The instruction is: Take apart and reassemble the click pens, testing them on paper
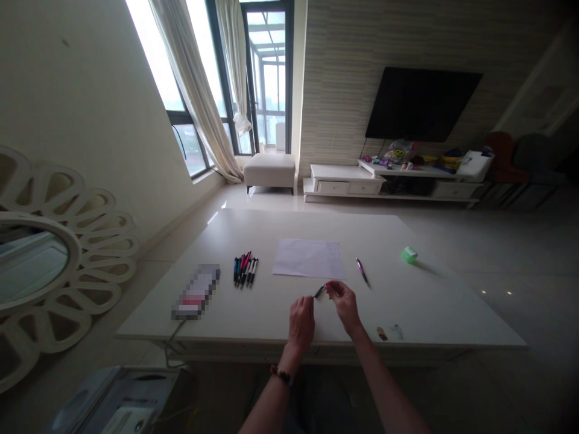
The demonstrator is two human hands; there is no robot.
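Observation:
Between my two hands, above the near part of the white table point(253, 307), is a dark pen point(319, 292). My left hand point(301, 319) is closed at its lower end, and my right hand point(344, 303) pinches its upper end with the fingertips. Whether the pen is whole or partly apart is too small to tell. A sheet of paper point(307, 258) lies just beyond my hands. To the right of it rests a single purple and black pen point(362, 272). Several pens point(245, 269) in blue, pink, white and black lie side by side on the left.
A blurred-out phone-like device point(196, 292) with a cable lies at the table's left. A green and white small box point(409, 255) stands on the right. Near the front edge are a small brown and black piece point(382, 333) and a clear scrap point(397, 331).

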